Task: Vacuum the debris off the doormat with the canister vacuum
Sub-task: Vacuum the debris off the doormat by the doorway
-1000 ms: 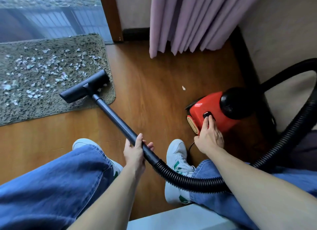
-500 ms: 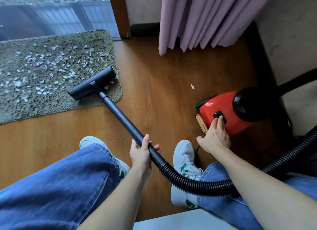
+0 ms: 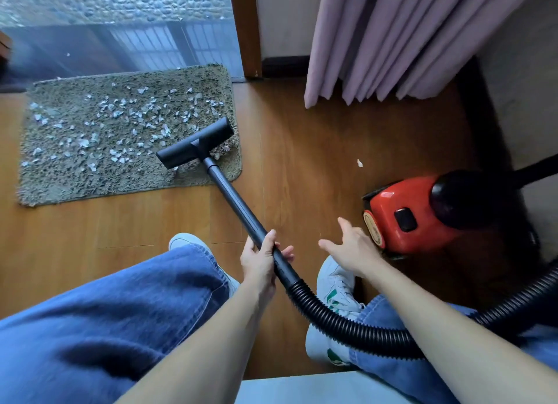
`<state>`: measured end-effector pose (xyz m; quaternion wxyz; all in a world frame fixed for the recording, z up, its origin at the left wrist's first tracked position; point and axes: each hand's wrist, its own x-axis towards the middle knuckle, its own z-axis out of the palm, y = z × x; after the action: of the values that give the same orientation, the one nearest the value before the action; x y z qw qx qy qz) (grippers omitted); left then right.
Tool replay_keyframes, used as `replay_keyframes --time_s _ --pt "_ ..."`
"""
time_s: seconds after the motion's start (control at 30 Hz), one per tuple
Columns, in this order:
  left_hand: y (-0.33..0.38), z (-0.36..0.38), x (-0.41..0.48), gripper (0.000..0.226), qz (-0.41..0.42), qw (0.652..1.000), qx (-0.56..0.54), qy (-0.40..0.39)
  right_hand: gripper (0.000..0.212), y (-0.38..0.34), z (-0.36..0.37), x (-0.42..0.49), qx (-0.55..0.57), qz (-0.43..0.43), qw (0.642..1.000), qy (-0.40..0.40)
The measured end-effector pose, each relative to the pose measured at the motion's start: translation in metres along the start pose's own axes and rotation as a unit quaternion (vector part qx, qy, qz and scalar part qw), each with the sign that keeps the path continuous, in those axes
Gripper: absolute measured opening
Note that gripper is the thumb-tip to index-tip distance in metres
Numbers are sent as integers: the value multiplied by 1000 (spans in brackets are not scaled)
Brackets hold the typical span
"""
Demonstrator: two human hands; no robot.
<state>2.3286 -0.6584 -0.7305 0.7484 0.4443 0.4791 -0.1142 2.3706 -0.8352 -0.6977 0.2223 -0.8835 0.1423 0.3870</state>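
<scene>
- Grey-green shaggy doormat: lies flat on the brown wooden floor at upper left, against the glass door threshold; long axis runs left to right.
- Pale blue-white paper-like debris: scattered over most of the doormat's middle and upper area.
- Black flat vacuum floor head: rests on the doormat's near right corner; its long axis slants from lower left to upper right.
- Dark metal wand tube: straight, long axis running from the floor head down and right toward the person; it points up-left at the doormat.
- Black ribbed hose: joins the wand's lower end, curves right across the legs.
- Red and black canister vacuum: sits on the floor at right, well apart from the doormat, black switch facing up.
- Left hand: fingers wrapped round the wand's lower end.
- Right hand: empty, fingers spread wide, just beside the canister, not touching it.
- Stray white scrap: on bare floor between doormat and canister.
</scene>
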Motion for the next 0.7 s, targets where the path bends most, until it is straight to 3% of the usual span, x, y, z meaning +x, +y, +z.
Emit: replay_keyframes --time_s 0.07,0.2,0.33,0.53,0.63,0.7 --pt "9 -3 -3 19 0 1000 3 -10 86 -25 12 -21 74 -52 993 -72" --pt "26 -15 -2 16 9 1000 30 -5 102 -58 31 -55 247 -64 955 -151" --pt "40 -30 1 16 3 999 30 -14 66 -82 46 -67 346 -61 917 -188" --pt "57 -56 17 24 -2 999 20 -33 76 -119 66 -72 400 -60 891 -208" --pt "64 -65 28 27 -9 998 -9 -57 38 -136 71 -71 378 -77 904 -184" --pt "74 -60 33 27 -9 997 -41 -72 23 -143 70 -71 375 -79 907 -174"
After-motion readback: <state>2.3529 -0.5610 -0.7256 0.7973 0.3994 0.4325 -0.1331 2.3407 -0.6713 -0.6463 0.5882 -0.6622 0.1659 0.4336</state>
